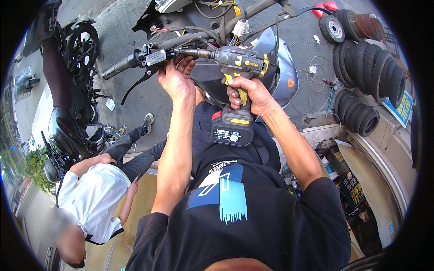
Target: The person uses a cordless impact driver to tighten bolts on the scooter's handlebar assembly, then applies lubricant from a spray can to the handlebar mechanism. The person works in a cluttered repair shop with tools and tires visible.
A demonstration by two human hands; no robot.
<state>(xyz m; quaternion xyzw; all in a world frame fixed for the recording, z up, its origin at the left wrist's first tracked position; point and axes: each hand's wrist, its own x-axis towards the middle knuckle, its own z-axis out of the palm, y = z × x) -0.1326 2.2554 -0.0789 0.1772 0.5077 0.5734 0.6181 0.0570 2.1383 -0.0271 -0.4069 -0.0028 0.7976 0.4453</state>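
Note:
My right hand (245, 94) grips a grey and yellow cordless impact driver (240, 60) by its handle, finger at the trigger, battery (229, 130) hanging below. The socket end (203, 53) points left to the handlebar's brake lever assembly (156, 58). My left hand (179, 74) is just under that assembly and the driver's tip, fingers curled up around something small I cannot make out. The rubber grip (118, 67) and black lever (134, 86) extend to the left. Loose wires and a white connector (240, 28) sit above the driver, over the scooter's body panels (285, 67).
A parked motorcycle (72, 135) stands at the left. Another person in a white shirt (97, 194) is at lower left. Stacked tyres (366, 70), a small wheel (331, 28) and a coiled hose (316, 95) lie at the right, near an open box of bottles and tools (337, 174).

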